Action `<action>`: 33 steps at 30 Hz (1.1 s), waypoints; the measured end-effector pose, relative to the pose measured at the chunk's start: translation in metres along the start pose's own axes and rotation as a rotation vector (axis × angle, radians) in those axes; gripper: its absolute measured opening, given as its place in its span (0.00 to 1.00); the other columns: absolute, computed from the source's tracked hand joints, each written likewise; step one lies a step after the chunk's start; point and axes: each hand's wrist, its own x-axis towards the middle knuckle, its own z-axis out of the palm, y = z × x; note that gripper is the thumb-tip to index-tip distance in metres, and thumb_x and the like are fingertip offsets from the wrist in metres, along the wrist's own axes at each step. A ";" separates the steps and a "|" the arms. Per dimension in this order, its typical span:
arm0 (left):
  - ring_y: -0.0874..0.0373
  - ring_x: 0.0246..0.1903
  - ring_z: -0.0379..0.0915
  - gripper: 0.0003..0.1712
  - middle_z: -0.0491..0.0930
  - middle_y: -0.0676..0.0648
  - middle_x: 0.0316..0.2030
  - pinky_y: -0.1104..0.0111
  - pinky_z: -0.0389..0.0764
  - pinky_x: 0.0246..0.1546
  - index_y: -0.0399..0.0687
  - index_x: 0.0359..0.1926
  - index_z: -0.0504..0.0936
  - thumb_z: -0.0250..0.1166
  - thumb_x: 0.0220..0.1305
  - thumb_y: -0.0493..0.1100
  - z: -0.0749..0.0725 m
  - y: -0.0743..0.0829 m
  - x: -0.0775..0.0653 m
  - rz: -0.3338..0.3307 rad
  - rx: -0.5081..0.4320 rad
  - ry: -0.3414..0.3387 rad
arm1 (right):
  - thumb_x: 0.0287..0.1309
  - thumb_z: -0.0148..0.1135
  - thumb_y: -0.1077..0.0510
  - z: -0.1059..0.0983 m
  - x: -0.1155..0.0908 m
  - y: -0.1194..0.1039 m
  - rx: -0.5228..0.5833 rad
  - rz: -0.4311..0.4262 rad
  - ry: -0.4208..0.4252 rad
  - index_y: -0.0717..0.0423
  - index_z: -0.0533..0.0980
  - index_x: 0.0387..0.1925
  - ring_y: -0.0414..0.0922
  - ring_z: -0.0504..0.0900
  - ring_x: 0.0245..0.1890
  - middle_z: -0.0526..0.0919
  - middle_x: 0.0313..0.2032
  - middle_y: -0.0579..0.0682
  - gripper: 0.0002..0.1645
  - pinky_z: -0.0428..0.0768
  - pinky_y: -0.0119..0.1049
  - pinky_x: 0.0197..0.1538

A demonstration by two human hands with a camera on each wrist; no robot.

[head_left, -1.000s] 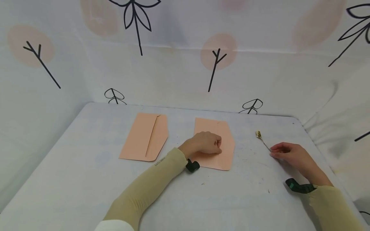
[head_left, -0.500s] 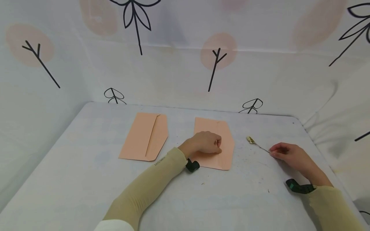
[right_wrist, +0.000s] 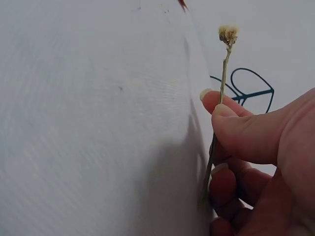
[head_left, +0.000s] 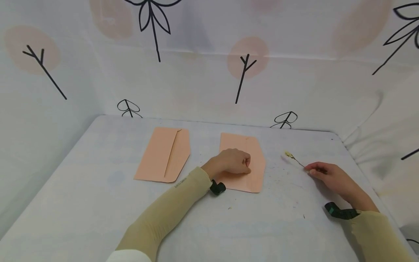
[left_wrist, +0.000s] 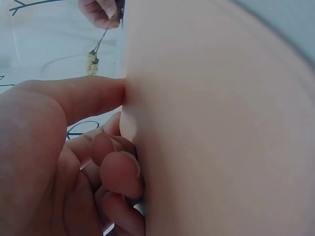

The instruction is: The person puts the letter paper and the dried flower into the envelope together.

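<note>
In the head view my right hand (head_left: 331,178) pinches the thin stem of a small dried flower (head_left: 289,154) between thumb and fingers, its pale yellow head pointing left toward the back. The right wrist view shows the flower (right_wrist: 228,34) held just above the tabletop. My left hand (head_left: 233,161) rests on a peach envelope (head_left: 256,181) and covers part of it. Seen from the left wrist, the thumb touches the envelope's surface (left_wrist: 221,123) while the other fingers curl against it. A second peach envelope (head_left: 157,156) lies further left, its flap side up.
A white table (head_left: 203,233) bears small dark specks and bits of debris (head_left: 230,208) near the front middle. Behind it hangs a white cloth (head_left: 196,87) with black leaf drawings and pink blobs. A dark cable (head_left: 412,240) shows at the right edge.
The dried flower's head first swung left and forward over the table, then rose slightly and moved back right as my right fingers turned the stem. My left hand and both envelopes stayed put.
</note>
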 end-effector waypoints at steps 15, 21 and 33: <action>0.63 0.25 0.68 0.11 0.74 0.58 0.24 0.72 0.65 0.28 0.60 0.32 0.75 0.65 0.66 0.57 -0.001 -0.001 -0.002 0.007 -0.005 -0.005 | 0.76 0.50 0.48 -0.012 -0.004 -0.001 0.063 0.001 -0.026 0.63 0.73 0.62 0.29 0.69 0.45 0.70 0.61 0.62 0.26 0.72 0.24 0.43; 0.63 0.25 0.69 0.11 0.74 0.58 0.24 0.72 0.65 0.28 0.60 0.32 0.75 0.65 0.66 0.57 -0.002 -0.001 -0.003 0.001 -0.006 -0.002 | 0.76 0.49 0.49 -0.010 -0.005 -0.012 0.081 -0.011 0.007 0.62 0.72 0.63 0.30 0.68 0.48 0.70 0.62 0.60 0.24 0.71 0.22 0.44; 0.64 0.27 0.69 0.11 0.74 0.58 0.24 0.72 0.66 0.29 0.60 0.32 0.75 0.64 0.66 0.57 0.000 -0.001 -0.002 0.000 0.008 -0.001 | 0.74 0.53 0.52 0.002 -0.002 -0.042 0.218 -0.066 0.052 0.68 0.69 0.62 0.41 0.80 0.43 0.75 0.57 0.62 0.26 0.79 0.25 0.44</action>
